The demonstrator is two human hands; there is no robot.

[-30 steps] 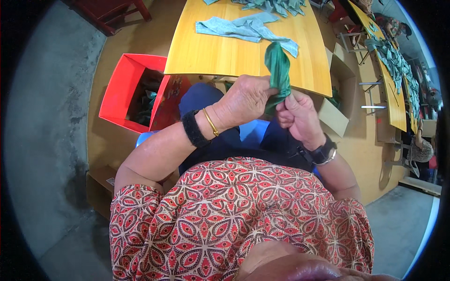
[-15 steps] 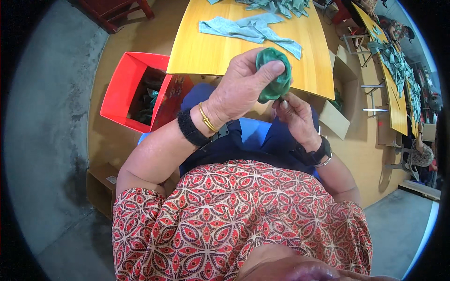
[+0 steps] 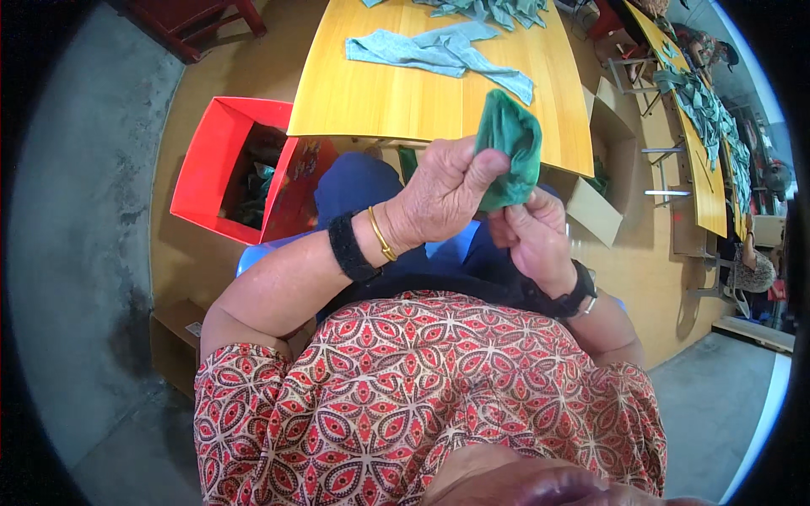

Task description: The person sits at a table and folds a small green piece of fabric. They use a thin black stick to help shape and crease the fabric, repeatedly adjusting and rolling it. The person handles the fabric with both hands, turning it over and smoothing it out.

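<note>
A dark green cloth piece point(image 3: 512, 143) stands upright between my hands, over my lap by the near table edge. Its upper part gapes in a hollow fold; its exact kind cannot be made out. My left hand point(image 3: 443, 185) clasps its left side, the thumb pressed across the front and the fingers hidden behind. Below, my right hand point(image 3: 542, 236) pinches the bottom edge between thumb and fingers. On the yellow table point(image 3: 405, 110) beyond lies a long, flat pale green-blue cloth piece point(image 3: 439, 52), with a heap of similar cloth point(image 3: 498, 10) behind it.
A red box point(image 3: 198, 169) with dark green items inside stands left of my knees. An open cardboard box point(image 3: 595, 211) sits at the table's right. Another long table point(image 3: 713, 198) bears more green cloth, with people near it. A brown carton point(image 3: 175, 337) is at lower left.
The cloth has gone from a bunched, rounded shape to a taller, stretched one, a bit to the right. My left hand has lowered slightly; my right hand still pinches the bottom.
</note>
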